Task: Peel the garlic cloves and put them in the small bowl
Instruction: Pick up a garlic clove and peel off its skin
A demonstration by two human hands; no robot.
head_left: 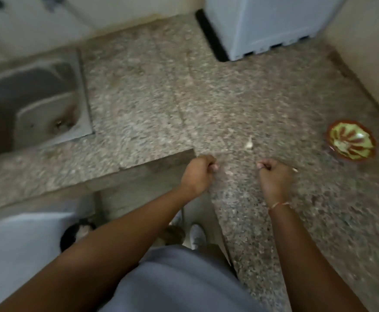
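Where speckled counter [206, 97] meets sink [33, 102], garlic clove [249, 144] lies.

Speckled stone desk [152, 91], L-shaped, seen from above. Steel sink [33, 102] set into it at far left, drain at its bottom. Pale blue-grey appliance [272, 25] stands at the back, near the wall [368, 52] on the right. White shoe [196, 235] on the floor below the desk edge.

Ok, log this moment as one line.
left hand: curled | right hand: curled | pale garlic clove: on speckled stone counter | small red-and-green bowl: far right
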